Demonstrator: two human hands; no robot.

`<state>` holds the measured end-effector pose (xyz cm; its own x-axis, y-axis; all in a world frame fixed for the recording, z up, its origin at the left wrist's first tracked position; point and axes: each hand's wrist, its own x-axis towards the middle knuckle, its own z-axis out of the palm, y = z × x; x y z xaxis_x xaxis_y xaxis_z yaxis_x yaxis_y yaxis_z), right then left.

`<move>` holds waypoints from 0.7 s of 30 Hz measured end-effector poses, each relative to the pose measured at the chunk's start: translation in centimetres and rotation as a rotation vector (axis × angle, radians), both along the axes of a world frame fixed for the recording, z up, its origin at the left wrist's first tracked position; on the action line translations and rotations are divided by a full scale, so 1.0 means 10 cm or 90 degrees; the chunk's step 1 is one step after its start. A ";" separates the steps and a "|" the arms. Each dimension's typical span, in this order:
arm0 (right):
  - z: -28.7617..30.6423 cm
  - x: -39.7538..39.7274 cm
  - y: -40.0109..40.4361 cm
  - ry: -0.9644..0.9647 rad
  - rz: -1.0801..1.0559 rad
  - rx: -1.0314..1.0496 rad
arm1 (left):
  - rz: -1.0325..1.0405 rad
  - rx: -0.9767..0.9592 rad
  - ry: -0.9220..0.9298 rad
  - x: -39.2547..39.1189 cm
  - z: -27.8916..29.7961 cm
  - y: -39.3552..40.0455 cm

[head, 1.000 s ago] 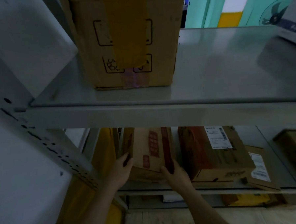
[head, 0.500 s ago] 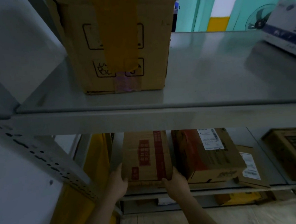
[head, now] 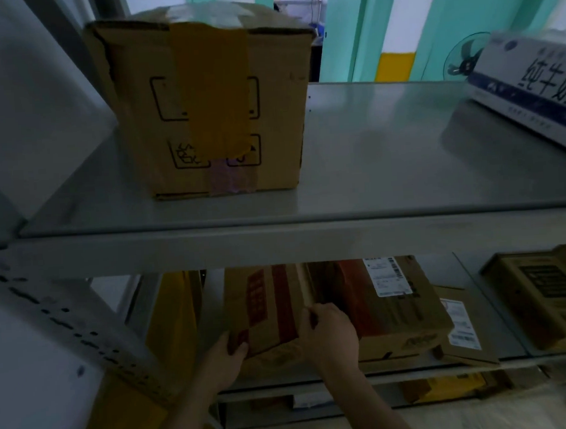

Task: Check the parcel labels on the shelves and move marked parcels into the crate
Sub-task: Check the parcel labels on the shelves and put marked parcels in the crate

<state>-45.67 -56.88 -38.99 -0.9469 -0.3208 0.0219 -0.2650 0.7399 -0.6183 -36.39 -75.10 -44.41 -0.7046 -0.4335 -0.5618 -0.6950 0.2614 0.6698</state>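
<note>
- nearest, two bare forearms reach forward and down to the lower shelf (head: 414, 371), whose front rail runs across the bottom of the view.
- the left hand (head: 222, 358) grips the near left corner of a small cardboard parcel (head: 267, 313), thumb curled over its top face.
- the right hand (head: 330, 333) wraps the parcel's right edge, fingers curled round it.
- this parcel sits at the left of the lower shelf, tilted, red printed strips on top. no shipping label shows on the face in view.
- judging by its size and how it sits in the hands, it is probably light, stiff and dry, not slippery. holding opposite edges, as now, looks like the sound grip.
- just right of it, one larger labelled box (head: 388, 310) with a white barcode label, then one flat labelled parcel (head: 461, 329) leaning against it, then one dark printed box (head: 548, 295) at far right. that makes four parcels on this shelf.
- farther and higher, the upper shelf (head: 387, 163) holds two boxes: one tall taped carton (head: 210, 103) at left and one white and blue box (head: 530, 80) at the right edge.
- beyond, teal walls. no crate is in view.
</note>
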 end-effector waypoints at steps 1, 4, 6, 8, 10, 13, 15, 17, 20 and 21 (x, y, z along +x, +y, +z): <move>0.05 0.00 -0.01 0.020 0.010 -0.003 | -0.020 0.009 -0.013 -0.02 -0.02 0.02; 0.09 0.00 -0.04 0.036 0.057 -0.004 | -0.044 0.033 -0.044 -0.04 -0.08 0.05; 0.05 0.01 -0.03 0.021 0.085 -0.011 | -0.067 0.043 -0.054 -0.05 -0.15 0.04; 0.01 0.00 -0.01 0.004 0.100 -0.022 | -0.080 0.034 -0.052 -0.04 -0.15 0.04; 0.01 -0.01 0.01 -0.014 0.113 -0.033 | -0.070 0.012 -0.023 -0.07 -0.01 0.07; 0.01 -0.01 -0.01 -0.028 0.110 0.027 | -0.006 -0.001 0.050 -0.17 0.23 0.15; -0.03 -0.01 -0.04 -0.109 0.086 0.080 | 0.036 0.022 0.093 -0.22 0.40 0.19; -0.11 -0.01 -0.11 -0.227 0.068 0.087 | 0.039 0.037 0.131 -0.22 0.51 0.21; -0.19 -0.02 -0.16 -0.274 0.072 0.022 | 0.043 0.043 0.149 -0.21 0.46 0.17; -0.18 -0.02 -0.16 -0.255 0.077 0.005 | 0.050 0.047 0.150 -0.19 0.43 0.15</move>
